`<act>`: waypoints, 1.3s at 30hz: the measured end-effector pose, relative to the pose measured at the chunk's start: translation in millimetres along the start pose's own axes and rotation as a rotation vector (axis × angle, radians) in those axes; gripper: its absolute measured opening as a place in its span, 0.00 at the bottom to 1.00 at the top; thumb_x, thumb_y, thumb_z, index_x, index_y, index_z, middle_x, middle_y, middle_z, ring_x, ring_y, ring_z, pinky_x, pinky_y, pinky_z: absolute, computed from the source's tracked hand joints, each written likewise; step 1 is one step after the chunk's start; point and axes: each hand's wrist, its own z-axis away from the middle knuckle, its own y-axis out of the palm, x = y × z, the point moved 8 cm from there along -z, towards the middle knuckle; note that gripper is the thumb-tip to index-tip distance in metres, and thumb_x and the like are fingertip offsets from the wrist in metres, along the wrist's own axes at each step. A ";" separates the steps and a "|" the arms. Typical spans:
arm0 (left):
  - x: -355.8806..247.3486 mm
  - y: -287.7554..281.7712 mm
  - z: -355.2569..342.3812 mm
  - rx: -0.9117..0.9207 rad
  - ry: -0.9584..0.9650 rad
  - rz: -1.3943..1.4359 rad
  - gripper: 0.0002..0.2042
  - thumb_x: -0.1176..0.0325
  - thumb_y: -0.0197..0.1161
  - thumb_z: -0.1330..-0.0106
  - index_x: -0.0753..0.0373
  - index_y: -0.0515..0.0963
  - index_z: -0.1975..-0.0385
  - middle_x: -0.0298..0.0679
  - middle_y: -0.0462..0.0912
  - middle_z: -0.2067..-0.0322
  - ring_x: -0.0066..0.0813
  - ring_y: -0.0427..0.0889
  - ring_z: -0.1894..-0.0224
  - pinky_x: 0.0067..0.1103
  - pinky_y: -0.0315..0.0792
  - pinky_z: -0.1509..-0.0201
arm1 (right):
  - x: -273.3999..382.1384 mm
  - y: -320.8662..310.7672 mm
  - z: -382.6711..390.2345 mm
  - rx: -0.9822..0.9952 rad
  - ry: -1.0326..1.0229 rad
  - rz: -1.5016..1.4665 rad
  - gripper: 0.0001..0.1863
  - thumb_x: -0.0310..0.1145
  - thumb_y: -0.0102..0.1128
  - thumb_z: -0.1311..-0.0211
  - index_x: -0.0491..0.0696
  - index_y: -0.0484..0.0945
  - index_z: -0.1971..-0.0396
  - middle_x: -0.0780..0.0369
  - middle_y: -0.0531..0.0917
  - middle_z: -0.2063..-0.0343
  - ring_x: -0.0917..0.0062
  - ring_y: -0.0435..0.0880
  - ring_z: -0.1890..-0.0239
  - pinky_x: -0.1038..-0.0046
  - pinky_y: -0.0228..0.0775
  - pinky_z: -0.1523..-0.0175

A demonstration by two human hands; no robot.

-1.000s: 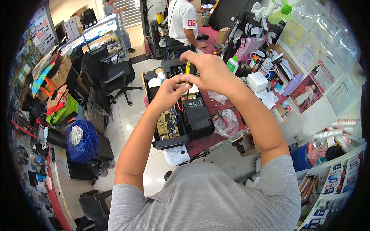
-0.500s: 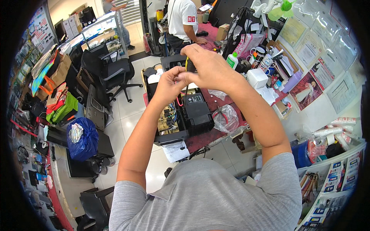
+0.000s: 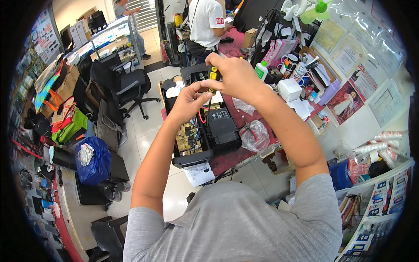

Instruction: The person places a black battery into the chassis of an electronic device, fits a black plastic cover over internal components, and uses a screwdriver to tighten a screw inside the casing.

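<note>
A screwdriver [image 3: 213, 74] with a yellow and black handle stands nearly upright, its dark shaft reaching down into an opened black device. My right hand [image 3: 241, 77] grips the handle from above, index finger arched over it and thumb against its side. Lower down, my left hand [image 3: 188, 101] closes its fingertips around the base of the handle. The device's casing [image 3: 192, 160] lies on the bench below both hands. Inside it are a tan circuit board [image 3: 187, 139], red and other coloured wires, and a black box-shaped block [image 3: 224, 129]. The screwdriver's tip is hard to make out.
Red-topped bench [image 3: 221, 162] holds a clear plastic bag [image 3: 255, 136] with red-handled pliers, a white bottle with a green cap [image 3: 261, 70], a white box [image 3: 290, 89] and mugs. A person in a white shirt [image 3: 205, 24] stands beyond. An office chair [image 3: 126, 83] stands left.
My right hand's fingers have shifted on the handle, showing more of its yellow part. My left fingertips have moved slightly. The person in white has raised a forearm.
</note>
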 end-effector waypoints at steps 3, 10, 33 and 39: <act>4.6 -3.2 1.0 -0.005 0.041 -0.077 0.12 0.69 0.68 0.30 0.66 0.78 0.52 0.30 0.82 0.61 0.13 0.77 0.60 0.17 0.74 0.53 | 11.6 -4.0 3.1 -0.089 -0.009 -0.013 0.26 0.36 0.74 0.47 0.49 0.76 0.48 0.52 0.84 0.61 0.60 0.86 0.57 0.61 0.78 0.57; -11.0 8.4 -0.9 0.079 0.059 0.028 0.11 0.71 0.63 0.27 0.65 0.79 0.48 0.29 0.82 0.59 0.10 0.77 0.57 0.15 0.73 0.53 | -3.4 6.0 3.2 -0.047 -0.022 -0.002 0.30 0.42 0.72 0.44 0.47 0.73 0.44 0.54 0.82 0.51 0.58 0.84 0.52 0.60 0.79 0.54; 0.9 -1.4 10.4 -0.075 -0.021 0.033 0.09 0.71 0.66 0.28 0.65 0.80 0.52 0.28 0.81 0.56 0.14 0.77 0.55 0.18 0.71 0.47 | 9.8 -5.3 10.8 -0.285 -0.169 -0.156 0.25 0.39 0.72 0.45 0.47 0.74 0.49 0.54 0.84 0.62 0.56 0.85 0.55 0.59 0.77 0.51; -10.7 7.6 6.0 0.011 0.034 -0.042 0.11 0.69 0.66 0.28 0.66 0.80 0.50 0.32 0.83 0.58 0.13 0.80 0.60 0.16 0.75 0.54 | 1.0 2.4 2.1 -0.004 0.067 -0.016 0.25 0.37 0.72 0.45 0.47 0.74 0.49 0.54 0.84 0.61 0.57 0.85 0.54 0.59 0.77 0.50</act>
